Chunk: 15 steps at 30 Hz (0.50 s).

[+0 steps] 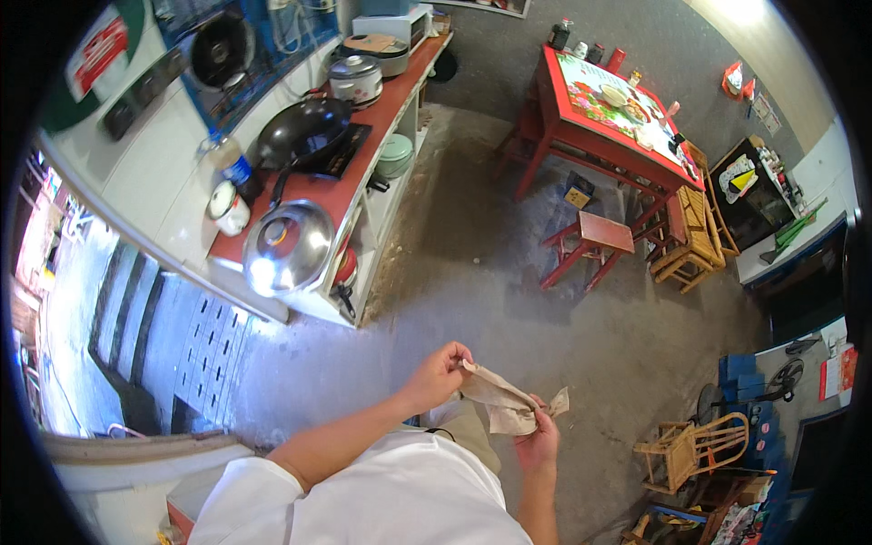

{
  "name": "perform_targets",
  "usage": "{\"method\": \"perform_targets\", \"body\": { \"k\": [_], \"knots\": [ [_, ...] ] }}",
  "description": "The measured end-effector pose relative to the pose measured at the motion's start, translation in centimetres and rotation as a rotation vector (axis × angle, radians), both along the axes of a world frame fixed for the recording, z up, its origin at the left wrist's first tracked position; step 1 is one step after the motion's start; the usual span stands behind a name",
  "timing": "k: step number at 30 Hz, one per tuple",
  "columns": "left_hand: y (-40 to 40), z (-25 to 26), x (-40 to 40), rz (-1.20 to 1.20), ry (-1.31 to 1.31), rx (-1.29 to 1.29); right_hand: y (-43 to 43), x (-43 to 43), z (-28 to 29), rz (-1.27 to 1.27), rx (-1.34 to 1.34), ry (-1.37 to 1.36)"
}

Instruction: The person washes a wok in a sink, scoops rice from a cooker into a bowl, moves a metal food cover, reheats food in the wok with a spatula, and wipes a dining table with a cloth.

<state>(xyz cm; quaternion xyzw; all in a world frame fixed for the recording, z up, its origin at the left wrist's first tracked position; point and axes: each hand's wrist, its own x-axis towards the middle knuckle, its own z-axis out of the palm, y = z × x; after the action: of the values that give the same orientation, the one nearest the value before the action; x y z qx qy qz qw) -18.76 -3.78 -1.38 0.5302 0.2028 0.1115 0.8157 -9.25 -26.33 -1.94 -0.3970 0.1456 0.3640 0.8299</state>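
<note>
A crumpled beige cloth or paper sheet [499, 395] stretches between my two hands in front of my body. My left hand [436, 375] pinches its upper left corner between thumb and fingertips. Lower and to the right, my right hand [538, 439] grips the bunched other end, and a loose flap sticks out past the fingers. Whether the sheet is woven or paper I cannot tell. Both hands are above the concrete floor, apart from any furniture.
Left, a red-topped counter [364, 167] carries a black wok [306, 133], a steel lid [289, 248] and a rice cooker [355, 82]. A red table [555, 122] with dishes stands far right, a red stool [603, 231] before it. Bamboo chairs [695, 449] stand at right; steps [126, 306] lie left.
</note>
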Motion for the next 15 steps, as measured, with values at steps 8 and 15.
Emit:
{"method": "perform_targets", "body": {
  "k": [8,15],
  "knots": [
    [14.3,-0.5,16.8,0.17,0.153,-0.131,13.9,21.0,-2.8,0.001,0.12,-0.054],
    [24.6,0.5,30.3,0.255,0.111,-0.185,31.9,36.9,2.2,0.242,-0.003,-0.184]
  ]
}}
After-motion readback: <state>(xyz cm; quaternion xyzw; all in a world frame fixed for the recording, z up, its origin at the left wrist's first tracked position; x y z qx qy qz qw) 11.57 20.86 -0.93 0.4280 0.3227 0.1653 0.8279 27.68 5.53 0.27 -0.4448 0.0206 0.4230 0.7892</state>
